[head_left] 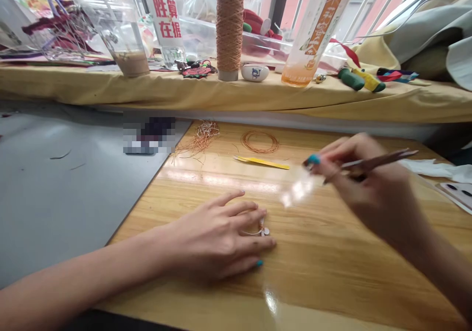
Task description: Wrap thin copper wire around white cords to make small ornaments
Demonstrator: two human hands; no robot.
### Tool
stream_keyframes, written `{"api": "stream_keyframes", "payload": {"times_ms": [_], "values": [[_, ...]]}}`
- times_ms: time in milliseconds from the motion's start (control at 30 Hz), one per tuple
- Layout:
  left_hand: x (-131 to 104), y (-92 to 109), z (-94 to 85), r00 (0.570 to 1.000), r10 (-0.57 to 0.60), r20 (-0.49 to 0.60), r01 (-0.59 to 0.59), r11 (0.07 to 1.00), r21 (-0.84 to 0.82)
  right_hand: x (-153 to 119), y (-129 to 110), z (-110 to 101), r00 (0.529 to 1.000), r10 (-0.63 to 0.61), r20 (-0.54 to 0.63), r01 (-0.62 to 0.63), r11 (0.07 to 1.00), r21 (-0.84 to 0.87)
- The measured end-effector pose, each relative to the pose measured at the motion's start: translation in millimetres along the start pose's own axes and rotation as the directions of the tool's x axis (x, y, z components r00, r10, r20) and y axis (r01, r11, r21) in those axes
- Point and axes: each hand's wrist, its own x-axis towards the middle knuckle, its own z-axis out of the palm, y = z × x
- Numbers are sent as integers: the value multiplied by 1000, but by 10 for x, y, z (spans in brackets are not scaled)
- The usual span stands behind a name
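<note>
My left hand (217, 237) lies palm down on the wooden board, its fingers spread. A small white corded piece with an orange part (263, 230) shows between its fingertips, lying on the wood. My right hand (368, 188) is raised above the board to the right, fingers closed around a slender dark brown tool (391, 160) that sticks out to the right. Motion blurs the tool's exact kind. Yellow tweezers (263, 163) rest beyond my left hand, near a coil of orange cord (260, 142) and a pile of cut orange and white threads (206, 135).
A cloth-covered ledge (184, 94) along the back bears a thread spool (230, 26), a bottle (313, 36), a cup (129, 50) and a white case (254, 73). At the right lie a white tissue (438, 169) and a phone (457, 193). A grey surface (66, 188) adjoins the left.
</note>
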Motion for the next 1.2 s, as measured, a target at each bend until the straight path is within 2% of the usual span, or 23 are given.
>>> {"api": "stream_keyframes", "payload": {"times_ms": [33, 67, 133, 233, 267, 300, 333, 400, 467, 500, 533, 633, 733, 833, 900, 967, 1033, 1100, 1200], "values": [[4, -14, -16, 1000, -5, 12, 5, 1000, -22, 52, 145, -78, 996, 53, -70, -64, 984, -167], [9, -32, -34, 1000, -11, 28, 12, 999, -50, 79, 311, -148, 992, 112, -60, -125, 938, -323], [21, -78, -70, 998, -32, 53, 38, 993, -110, 53, 679, -244, 972, 209, 111, -116, 829, -547], [23, -165, -113, 993, -102, 56, 111, 977, -182, -101, 1149, -301, 900, 227, 373, 38, 810, -585], [18, -197, -123, 991, -128, 46, 134, 970, -201, -142, 1232, -311, 867, 211, 452, 73, 842, -535], [11, -230, -130, 988, -149, 33, 153, 964, -219, -164, 1262, -316, 855, 196, 480, 78, 867, -492], [4, -261, -134, 987, -161, 22, 161, 959, -235, -164, 1236, -315, 861, 178, 476, 74, 883, -463], [-7, -313, -130, 989, -144, 11, 143, 957, -254, -115, 1036, -264, 923, 144, 356, 37, 890, -455], [-6, -341, -105, 995, -96, 24, 99, 962, -253, -50, 723, -121, 986, 116, 121, -48, 887, -459], [-1, -346, -83, 997, -64, 30, 70, 966, -249, -30, 565, -16, 995, 102, 22, -84, 909, -407], [8, -345, -57, 999, -34, 30, 41, 968, -246, -21, 426, 101, 998, 62, 24, -50, 935, -352], [36, -330, 30, 1000, 1, -30, -8, 967, -254, -56, 200, 430, 976, 1, 217, 87, 913, -398], [49, -320, 81, 983, -134, -124, 100, 963, -250, -115, 212, 582, 946, 70, 315, 75, 902, -424], [48, -322, 76, 910, -329, -252, 262, 928, -263, -141, 268, 567, 932, 59, 357, 82, 926, -369], [45, -336, 55, 834, -429, -348, 324, 890, -320, -137, 280, 504, 920, 19, 391, 126, 931, -343], [40, -367, 32, 738, -537, -408, 375, 829, -414, -124, 279, 414, 889, -39, 457, 216, 915, -342], [32, -415, 14, 634, -656, -408, 418, 735, -534, -115, 277, 314, 845, -80, 528, 306, 883, -356], [20, -465, 6, 558, -744, -368, 425, 637, -644, -123, 271, 235, 829, -50, 557, 315, 865, -391], [-5, -518, 21, 517, -806, -289, 406, 528, -746, -189, 231, 222, 856, 54, 514, 193, 889, -415]]}}
